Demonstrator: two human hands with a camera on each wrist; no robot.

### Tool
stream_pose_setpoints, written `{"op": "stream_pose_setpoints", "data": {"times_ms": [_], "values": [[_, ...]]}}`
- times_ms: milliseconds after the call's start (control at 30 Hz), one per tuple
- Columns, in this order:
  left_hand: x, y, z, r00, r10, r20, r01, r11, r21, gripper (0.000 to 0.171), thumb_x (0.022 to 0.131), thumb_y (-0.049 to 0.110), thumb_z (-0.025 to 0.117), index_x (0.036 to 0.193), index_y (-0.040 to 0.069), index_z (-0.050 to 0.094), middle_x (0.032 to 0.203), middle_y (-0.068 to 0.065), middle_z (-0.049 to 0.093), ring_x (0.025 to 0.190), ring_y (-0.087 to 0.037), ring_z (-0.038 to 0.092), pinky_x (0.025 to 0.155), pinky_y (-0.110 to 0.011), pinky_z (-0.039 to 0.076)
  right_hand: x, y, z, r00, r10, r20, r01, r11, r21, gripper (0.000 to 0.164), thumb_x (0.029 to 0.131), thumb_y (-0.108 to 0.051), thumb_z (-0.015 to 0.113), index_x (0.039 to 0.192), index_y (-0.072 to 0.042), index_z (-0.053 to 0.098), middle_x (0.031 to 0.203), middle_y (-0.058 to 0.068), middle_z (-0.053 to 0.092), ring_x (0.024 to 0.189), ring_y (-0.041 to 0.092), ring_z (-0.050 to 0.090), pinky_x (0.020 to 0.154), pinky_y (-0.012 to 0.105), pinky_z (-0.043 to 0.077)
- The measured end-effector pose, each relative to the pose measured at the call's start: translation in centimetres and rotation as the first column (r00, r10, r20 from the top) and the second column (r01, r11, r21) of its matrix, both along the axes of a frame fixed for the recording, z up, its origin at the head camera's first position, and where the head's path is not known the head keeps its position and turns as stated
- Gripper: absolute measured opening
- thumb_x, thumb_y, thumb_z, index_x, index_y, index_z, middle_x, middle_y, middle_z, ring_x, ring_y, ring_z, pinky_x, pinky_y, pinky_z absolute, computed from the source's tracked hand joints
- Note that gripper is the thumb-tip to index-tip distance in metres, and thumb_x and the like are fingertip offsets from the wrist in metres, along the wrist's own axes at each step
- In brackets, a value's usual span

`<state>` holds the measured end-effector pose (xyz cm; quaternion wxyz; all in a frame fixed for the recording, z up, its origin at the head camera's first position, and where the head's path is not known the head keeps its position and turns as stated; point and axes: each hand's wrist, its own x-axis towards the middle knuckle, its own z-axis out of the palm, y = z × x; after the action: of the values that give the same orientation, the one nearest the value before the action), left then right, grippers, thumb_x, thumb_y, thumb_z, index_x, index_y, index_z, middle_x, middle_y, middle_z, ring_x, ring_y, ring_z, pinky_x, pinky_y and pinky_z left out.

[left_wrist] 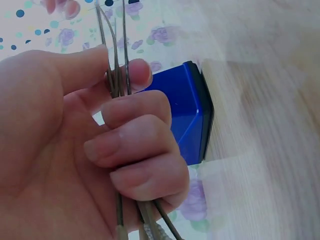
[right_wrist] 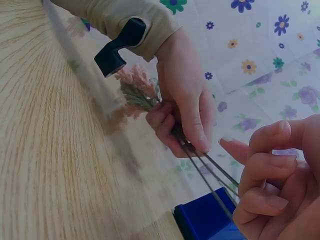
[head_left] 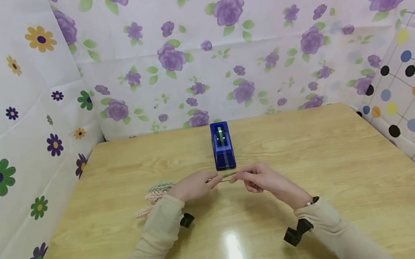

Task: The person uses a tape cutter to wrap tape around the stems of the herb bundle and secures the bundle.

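Head view: my left grip [head_left: 193,186] is curled tight round the stems [left_wrist: 117,75] of pink and green flower sprigs [head_left: 155,195], blooms poking out left of it, above the bench [head_left: 334,165]. Bare stem ends reach my right grip [head_left: 263,179], fingers bent; can't tell if it pinches them. Blue tape dispenser [head_left: 225,158] sits on the bench just beyond the stems, roughly between both grips.

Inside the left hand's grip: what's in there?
Several thin stems run through the left hand, showing on both sides of its curled fingers; pink and grey-green flower heads are at one end. The stretch under the fingers is covered.
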<state>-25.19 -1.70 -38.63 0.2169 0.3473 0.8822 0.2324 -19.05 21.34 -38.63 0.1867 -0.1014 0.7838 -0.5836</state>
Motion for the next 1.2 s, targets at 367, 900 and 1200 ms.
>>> {"op": "stream_pose_setpoints", "data": {"times_ms": [367, 900, 1200], "values": [[2.5, -1.0, -1.6, 0.999, -0.011, -0.05, 0.013, 0.999, 0.047, 0.028, 0.102, 0.021, 0.049, 0.086, 0.004, 0.064, 0.071, -0.001, 0.056, 0.062, -0.01, 0.045, 0.061, -0.026, 0.039, 1.5, -1.4, -2.2, 1.0, 0.021, 0.005, -0.022, 0.998, 0.062, 0.035, 0.098, -0.03, 0.056, 0.111, 0.0, 0.07, 0.048, -0.007, 0.042, 0.043, 0.006, 0.033, 0.045, 0.021, 0.029], [3.7, -0.7, -1.2, 0.997, 0.036, 0.064, -0.041, 0.996, 0.085, 0.039, 0.106, 0.028, 0.038, 0.09, 0.003, 0.063, 0.085, -0.014, 0.063, 0.062, -0.013, 0.043, 0.062, -0.028, 0.038, 2.0, -2.1, -2.4, 1.0, -0.011, -0.018, 0.013, 0.994, 0.104, 0.028, 0.093, -0.023, 0.064, 0.109, 0.0, 0.072, 0.047, -0.007, 0.044, 0.042, 0.006, 0.035, 0.045, 0.021, 0.029], [1.5, 0.4, 1.3, 0.999, 0.027, -0.032, -0.024, 0.995, 0.092, 0.03, 0.103, 0.021, 0.048, 0.09, 0.004, 0.068, 0.091, -0.013, 0.068, 0.068, -0.013, 0.047, 0.064, -0.027, 0.04, 0.7, -1.2, -0.2, 0.995, -0.057, -0.078, 0.065, 0.993, 0.101, 0.03, 0.096, -0.022, 0.06, 0.113, 0.002, 0.069, 0.047, -0.008, 0.039, 0.043, 0.008, 0.032, 0.047, 0.022, 0.028]]}}
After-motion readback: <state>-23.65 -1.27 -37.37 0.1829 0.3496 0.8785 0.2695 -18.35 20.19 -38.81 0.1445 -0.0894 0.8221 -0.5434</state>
